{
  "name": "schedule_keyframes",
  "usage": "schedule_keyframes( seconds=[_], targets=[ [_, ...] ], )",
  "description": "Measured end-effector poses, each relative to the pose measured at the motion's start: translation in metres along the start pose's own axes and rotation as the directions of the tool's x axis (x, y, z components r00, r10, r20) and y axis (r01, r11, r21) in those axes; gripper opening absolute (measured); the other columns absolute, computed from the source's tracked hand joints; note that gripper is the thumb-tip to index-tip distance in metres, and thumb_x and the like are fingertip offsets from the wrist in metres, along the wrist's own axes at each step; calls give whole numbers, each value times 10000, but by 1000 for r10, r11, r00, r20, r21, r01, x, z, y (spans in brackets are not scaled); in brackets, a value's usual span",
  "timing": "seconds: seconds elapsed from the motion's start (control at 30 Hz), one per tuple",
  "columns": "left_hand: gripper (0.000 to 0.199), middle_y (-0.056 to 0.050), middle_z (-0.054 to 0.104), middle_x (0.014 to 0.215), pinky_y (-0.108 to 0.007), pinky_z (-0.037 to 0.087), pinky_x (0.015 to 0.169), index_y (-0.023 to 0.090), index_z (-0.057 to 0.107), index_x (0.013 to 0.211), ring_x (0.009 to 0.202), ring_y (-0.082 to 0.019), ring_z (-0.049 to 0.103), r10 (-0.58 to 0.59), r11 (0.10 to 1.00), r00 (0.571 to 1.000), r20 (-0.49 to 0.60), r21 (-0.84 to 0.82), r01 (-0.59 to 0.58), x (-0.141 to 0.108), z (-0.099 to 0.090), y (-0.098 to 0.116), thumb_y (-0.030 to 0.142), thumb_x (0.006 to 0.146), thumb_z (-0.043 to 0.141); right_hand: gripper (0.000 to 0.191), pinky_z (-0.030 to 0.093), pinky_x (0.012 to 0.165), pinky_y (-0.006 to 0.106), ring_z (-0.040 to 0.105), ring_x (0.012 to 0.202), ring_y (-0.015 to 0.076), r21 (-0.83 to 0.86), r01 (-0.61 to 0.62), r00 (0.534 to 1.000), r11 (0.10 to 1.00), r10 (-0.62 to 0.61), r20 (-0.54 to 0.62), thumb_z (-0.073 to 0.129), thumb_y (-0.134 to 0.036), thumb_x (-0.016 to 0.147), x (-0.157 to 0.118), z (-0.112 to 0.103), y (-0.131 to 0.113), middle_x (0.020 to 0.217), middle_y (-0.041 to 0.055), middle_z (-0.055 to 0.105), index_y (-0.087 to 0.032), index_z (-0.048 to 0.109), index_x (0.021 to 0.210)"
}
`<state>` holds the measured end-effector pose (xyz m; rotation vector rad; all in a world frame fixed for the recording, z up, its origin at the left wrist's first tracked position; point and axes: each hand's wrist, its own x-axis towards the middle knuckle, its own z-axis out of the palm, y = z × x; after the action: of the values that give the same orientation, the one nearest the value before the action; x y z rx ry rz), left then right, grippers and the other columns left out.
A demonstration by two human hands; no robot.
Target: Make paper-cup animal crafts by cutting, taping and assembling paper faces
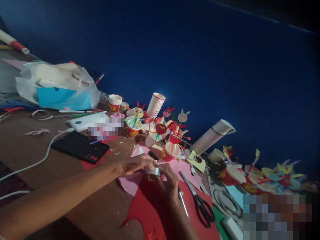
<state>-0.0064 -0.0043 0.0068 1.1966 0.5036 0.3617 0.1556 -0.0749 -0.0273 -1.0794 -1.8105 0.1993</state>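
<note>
A small, shiny grey roll of tape (153, 171) is held between my two hands, above the paper on the table. My left hand (138, 164) pinches it from the left, fingers closed. My right hand (168, 182) curls round its right side, and some of its fingers are hidden. Under the hands lie pink paper (131, 184) and a large cut sheet of red paper (147, 203). Black-handled scissors (200, 203) and a thin silver pen-like stick (184, 204) rest just right of my right hand. A red-and-white paper cup (171, 151) with a red paper face stands just beyond.
More decorated cups (134, 128) stand behind, beside a stack of white cups (156, 105). A white flask (212, 136) leans in view at the back right. Leftward are a black phone (77, 146), a cabled white power bank (87, 121) and a stuffed plastic bag (60, 86).
</note>
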Motion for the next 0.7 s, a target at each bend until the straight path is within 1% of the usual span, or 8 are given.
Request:
schedule_keyframes(
  seconds=[0.1, 0.2, 0.37, 0.43, 0.5, 0.53, 0.6, 0.7],
  targets=[
    [311, -34, 624, 674, -269, 414, 628, 105, 643, 790, 584, -140, 531, -5, 1000, 1000, -5, -10, 5, 1, 1, -1, 220, 542, 495, 76, 432, 584, 266, 533, 643, 152, 5, 7, 1000, 1000, -7, 28, 565, -165, 800, 0, 1, 0, 739, 30, 591, -191, 631, 773],
    [316, -31, 617, 667, -257, 398, 596, 109, 638, 769, 592, -140, 521, -15, 1000, 998, -69, -3, 14, 0, 2, 0, 206, 513, 481, 81, 430, 583, 267, 530, 641, 154, 6, 3, 999, 1000, -4, 46, 564, -178, 810, 0, 1, -2, 749, 37, 593, -193, 642, 799],
    [358, -30, 612, 695, -276, 408, 648, 110, 623, 805, 641, -151, 538, -45, 997, 992, -120, -62, 37, -3, 3, 2, 169, 482, 478, 66, 421, 586, 271, 531, 656, 160, 0, -12, 999, 1000, 12, 39, 576, -180, 805, -1, 0, 1, 755, 39, 588, -191, 640, 812],
    [338, -28, 612, 700, -271, 406, 656, 116, 616, 779, 657, -152, 546, -40, 995, 993, -107, -90, 31, -2, 2, 1, 154, 473, 480, 59, 421, 591, 275, 528, 661, 160, 2, -26, 999, 1000, 26, 26, 582, -174, 794, -2, 0, 3, 751, 33, 582, -190, 635, 816],
    [294, -35, 616, 706, -265, 406, 660, 118, 612, 745, 670, -153, 553, -23, 993, 999, -48, -117, 17, -1, 1, 1, 156, 484, 482, 61, 425, 603, 279, 526, 672, 161, 8, -46, 999, 999, 46, 8, 582, -171, 792, -3, 0, 5, 746, 26, 576, -190, 626, 829],
    [274, -42, 620, 711, -265, 406, 655, 116, 612, 740, 670, -155, 555, -19, 992, 1000, -14, -127, 17, 0, 1, 1, 168, 502, 487, 61, 427, 608, 280, 524, 676, 160, 13, -55, 998, 998, 55, -4, 584, -169, 791, -3, 0, 5, 742, 23, 573, -191, 622, 834],
    [262, -53, 627, 727, -265, 405, 635, 113, 617, 774, 651, -153, 555, -24, 992, 1000, 17, -122, 25, 1, 1, 0, 202, 551, 512, 45, 426, 600, 273, 517, 666, 153, 21, -66, 997, 998, 67, -31, 591, -167, 786, -3, 1, 5, 731, 17, 563, -192, 613, 816],
    [279, -39, 621, 745, -261, 398, 609, 118, 620, 849, 630, -142, 548, 4, 999, 1000, -28, -48, -5, 3, 1, -3, 261, 615, 573, 27, 404, 574, 263, 487, 633, 140, 24, -84, 993, 996, 86, -83, 584, -165, 787, -3, 2, 3, 715, 9, 533, -190, 593, 781]
  ],
)
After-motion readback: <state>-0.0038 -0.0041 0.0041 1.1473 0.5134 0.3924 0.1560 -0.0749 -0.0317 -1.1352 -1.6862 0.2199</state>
